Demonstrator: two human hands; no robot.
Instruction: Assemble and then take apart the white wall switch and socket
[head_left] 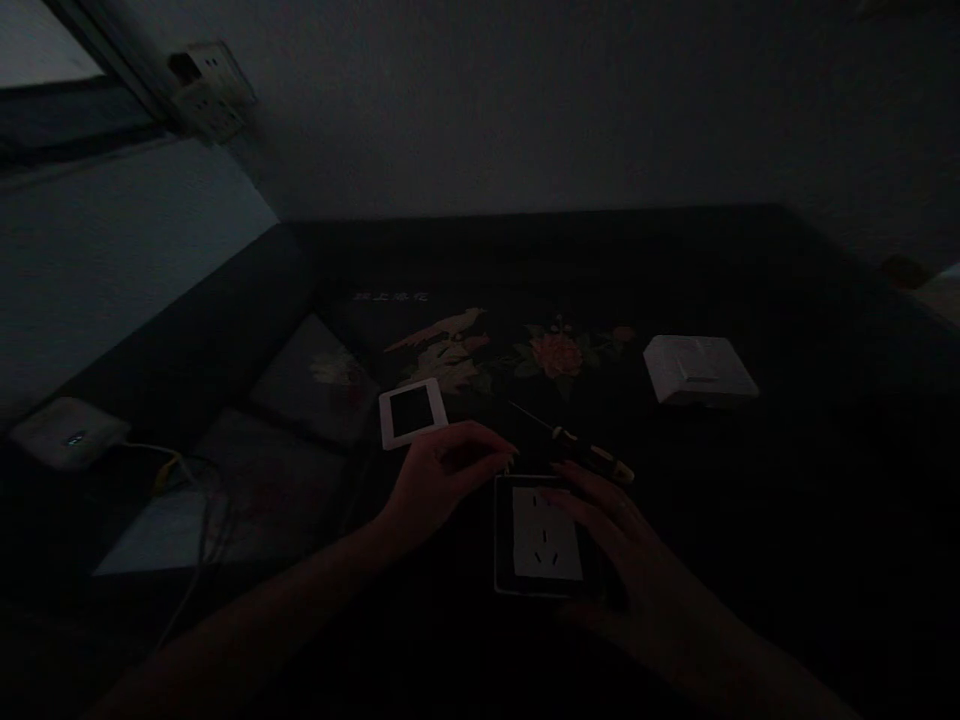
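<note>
- While the left hand (433,480) presses thumb and forefinger together by the far left corner of one socket panel (546,555), any pinched item too dark to tell, the right hand (630,545) spreads its fingers over the right side.
- One white box (697,372), contents hidden, sits right on the bench (795,500).
- One screwdriver (596,457) lies just beyond the panel; one white frame (387,422), left.
- Two wall sockets (206,108), far left.

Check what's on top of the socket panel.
Fingers of the right hand reach over the socket panel's upper right; several slots show. Whatever the fingers cover, and the panel's underside, cannot be seen.
</note>
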